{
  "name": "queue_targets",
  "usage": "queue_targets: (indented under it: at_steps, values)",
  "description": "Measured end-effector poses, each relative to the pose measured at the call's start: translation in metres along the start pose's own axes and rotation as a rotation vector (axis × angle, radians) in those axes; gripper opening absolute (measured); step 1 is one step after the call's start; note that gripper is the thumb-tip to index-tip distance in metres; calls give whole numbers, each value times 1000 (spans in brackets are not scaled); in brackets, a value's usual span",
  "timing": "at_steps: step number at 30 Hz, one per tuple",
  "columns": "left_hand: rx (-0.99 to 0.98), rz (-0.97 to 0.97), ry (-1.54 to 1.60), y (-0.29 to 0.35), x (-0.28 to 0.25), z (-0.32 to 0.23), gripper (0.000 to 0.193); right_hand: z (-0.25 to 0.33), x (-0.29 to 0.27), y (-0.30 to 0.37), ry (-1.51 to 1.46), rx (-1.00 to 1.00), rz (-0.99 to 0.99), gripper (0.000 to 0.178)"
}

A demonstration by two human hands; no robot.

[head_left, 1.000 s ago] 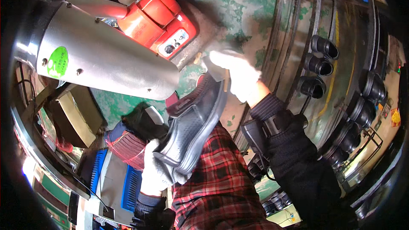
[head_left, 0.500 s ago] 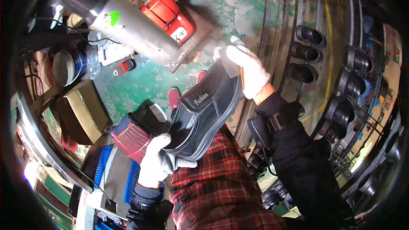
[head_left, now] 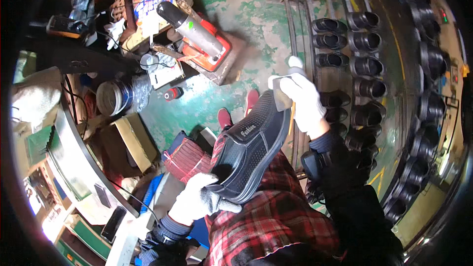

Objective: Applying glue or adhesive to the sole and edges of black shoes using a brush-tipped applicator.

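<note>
A black slip-on shoe [head_left: 253, 150] with a perforated upper lies slantwise in front of me, its toe pointing to the upper right. My left hand [head_left: 197, 199], in a white glove, grips the heel, thumb at the collar and fingers beneath the sole. At the toe, my gloved right hand [head_left: 303, 101] is closed around a flat greyish-tan piece [head_left: 282, 94], which lies against the toe. A thin yellow-brown strip shows below that hand; I cannot make out the tool's kind.
Racks of black shoes [head_left: 367, 88] stand to the right. Ahead, a silver cylinder with a black end [head_left: 199, 32] rests over a red base [head_left: 217, 51]. On the left are a bucket [head_left: 111, 97], a cardboard box [head_left: 133, 140], a bundle of dark red cloth [head_left: 187, 160] and a white-topped bench [head_left: 79, 162].
My view has shifted, so the silver cylinder looks smaller and more of the shoe racks shows. Shoe and hands appear slightly lower and farther right; both grips stay the same.
</note>
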State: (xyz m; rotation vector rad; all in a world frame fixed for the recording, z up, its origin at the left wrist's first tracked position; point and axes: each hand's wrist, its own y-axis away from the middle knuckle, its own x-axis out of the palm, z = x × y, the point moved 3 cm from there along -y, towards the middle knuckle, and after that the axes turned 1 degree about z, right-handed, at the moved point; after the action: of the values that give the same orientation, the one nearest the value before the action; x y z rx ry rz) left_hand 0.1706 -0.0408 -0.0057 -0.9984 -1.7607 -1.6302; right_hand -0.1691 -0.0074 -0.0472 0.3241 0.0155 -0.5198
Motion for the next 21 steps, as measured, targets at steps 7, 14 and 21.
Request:
queue_targets:
  at_steps: [7, 14, 21]
  values:
    - [-120, -68, 224, 32, 25, 14, 57, 104, 29, 85, 639, -511, 523, 20]
    - [-71, -163, 49, 19, 49, 36, 44, 91, 62, 113, 983, -696, 410, 10]
    - [38, -236, 165, 14, 67, 51, 35, 96, 38, 119, 673, -816, 501, 20]
